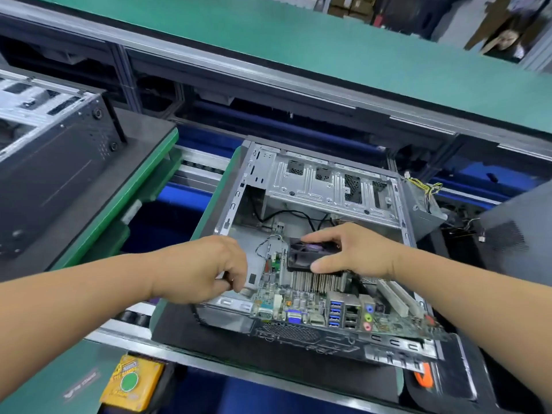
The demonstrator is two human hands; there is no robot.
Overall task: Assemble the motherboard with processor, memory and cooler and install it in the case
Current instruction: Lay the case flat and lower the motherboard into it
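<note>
An open metal computer case [304, 186] lies on its side on a green pallet. The green motherboard [301, 306] sits tilted over the case's near edge, its rear ports facing me. On it stands the cooler [310, 258], a black fan over silver fins. My right hand [355, 252] grips the fan, fingers over its far side and thumb on its near side. At the board's left edge my left hand [206, 270] pinches the board with curled fingers. The processor is hidden under the cooler, and I cannot make out the memory.
A second case [50, 150] lies on another pallet at the left. Loose yellow and black cables [427, 189] hang at the case's far right. A yellow box with a green button [131, 380] sits near the front. A person is at the far right.
</note>
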